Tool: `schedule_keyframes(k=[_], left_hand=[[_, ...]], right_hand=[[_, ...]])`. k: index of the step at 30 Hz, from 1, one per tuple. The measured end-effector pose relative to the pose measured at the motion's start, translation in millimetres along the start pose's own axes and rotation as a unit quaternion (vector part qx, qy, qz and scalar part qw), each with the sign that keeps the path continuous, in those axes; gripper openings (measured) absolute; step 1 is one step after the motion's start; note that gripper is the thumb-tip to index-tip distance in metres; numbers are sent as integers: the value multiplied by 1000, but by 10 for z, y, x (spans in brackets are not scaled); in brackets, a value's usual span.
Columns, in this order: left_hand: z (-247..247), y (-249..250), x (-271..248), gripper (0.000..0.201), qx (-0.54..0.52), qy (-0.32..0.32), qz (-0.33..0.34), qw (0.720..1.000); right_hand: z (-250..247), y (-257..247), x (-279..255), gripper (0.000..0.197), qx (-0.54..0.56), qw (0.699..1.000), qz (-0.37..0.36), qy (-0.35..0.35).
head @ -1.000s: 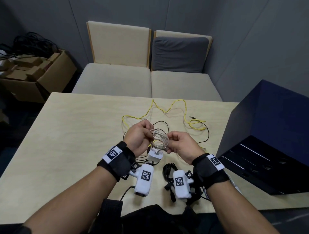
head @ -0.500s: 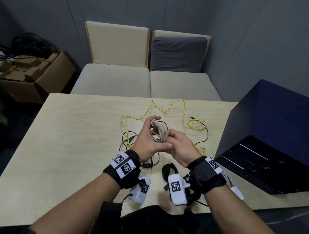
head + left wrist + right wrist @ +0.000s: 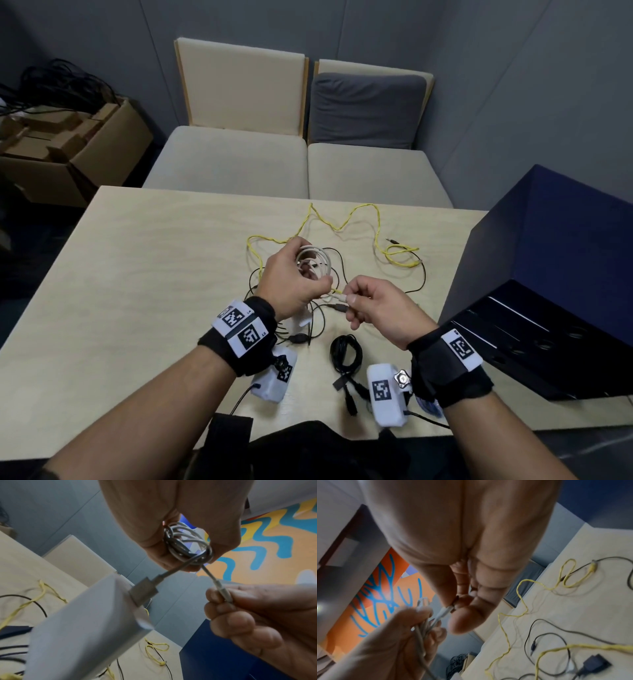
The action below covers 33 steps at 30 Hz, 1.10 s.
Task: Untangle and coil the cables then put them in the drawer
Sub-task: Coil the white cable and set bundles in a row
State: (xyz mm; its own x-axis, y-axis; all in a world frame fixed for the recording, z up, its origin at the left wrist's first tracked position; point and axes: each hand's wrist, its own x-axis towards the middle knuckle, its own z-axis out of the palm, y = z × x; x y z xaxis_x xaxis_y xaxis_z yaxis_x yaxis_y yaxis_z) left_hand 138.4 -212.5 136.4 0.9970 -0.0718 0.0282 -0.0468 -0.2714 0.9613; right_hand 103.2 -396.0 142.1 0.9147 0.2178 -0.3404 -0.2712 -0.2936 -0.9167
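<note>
My left hand (image 3: 294,277) grips a coiled white cable (image 3: 313,262) above the middle of the table; in the left wrist view the coil (image 3: 187,543) sits between thumb and fingers, and a white charger block (image 3: 82,626) hangs from it by its plug. My right hand (image 3: 370,305) pinches the cable's free end (image 3: 340,297), a short white connector (image 3: 223,593), pulled a little to the right of the coil. A yellow cable (image 3: 342,226) and thin black cables (image 3: 416,284) lie tangled on the table behind my hands. A coiled black cable (image 3: 346,354) lies near the front edge.
A dark blue drawer unit (image 3: 555,287) stands on the table's right side, its front facing me. The light wood table (image 3: 137,291) has bare room on the left. Two beige seats (image 3: 294,164) stand behind it. A cardboard box (image 3: 68,144) with black cables is at the far left.
My hands have drawn apart: the right hand has pulled the white cable's end out to the right, while the left hand keeps the coil and has turned it upward.
</note>
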Motion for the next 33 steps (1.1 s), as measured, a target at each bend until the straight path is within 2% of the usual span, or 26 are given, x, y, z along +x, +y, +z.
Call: schedule_keyframes(k=[3, 6, 8, 10, 13, 15, 18, 22, 24, 29, 31, 33], left_hand=[[-15, -37, 26, 36, 16, -9, -12, 1000], [8, -115, 50, 37, 19, -40, -35, 998], [33, -177, 29, 39, -8, -78, -55, 995], [47, -241, -14, 42, -15, -120, -77, 990], [79, -294, -95, 31, 55, -201, -79, 975], [56, -312, -135, 32, 75, -227, -80, 968], [-46, -321, -148, 39, 7, -195, -133, 972], [-279, -397, -194, 21, -60, -195, -186, 961], [-450, -448, -240, 27, -85, -180, -209, 958], [-813, -642, -350, 19, -47, -110, -224, 967], [-798, -765, -365, 17, -5, -95, -225, 970], [-683, -908, -362, 16, 39, -100, -222, 969]], right_hand=[[-68, -23, -1, 17, -29, 1000, 0, -5], [-24, -29, 47, 16, 1, 1000, 10, -7], [14, -21, 87, 12, 25, 999, 12, -23], [54, -16, 104, 6, 1, 999, 11, -36], [149, 13, 147, 21, -87, 996, -11, -8], [260, 39, 187, 19, -96, 995, -21, 3], [372, 155, 246, 6, -44, 999, 2, -4], [567, 308, 314, 15, 73, 995, 54, -39], [724, 344, 364, 15, 121, 988, 70, -58], [1161, 402, 508, 11, 173, 975, 92, -101], [1247, 447, 512, 7, 167, 975, 100, -105], [1250, 543, 490, 11, 143, 979, 114, -87]])
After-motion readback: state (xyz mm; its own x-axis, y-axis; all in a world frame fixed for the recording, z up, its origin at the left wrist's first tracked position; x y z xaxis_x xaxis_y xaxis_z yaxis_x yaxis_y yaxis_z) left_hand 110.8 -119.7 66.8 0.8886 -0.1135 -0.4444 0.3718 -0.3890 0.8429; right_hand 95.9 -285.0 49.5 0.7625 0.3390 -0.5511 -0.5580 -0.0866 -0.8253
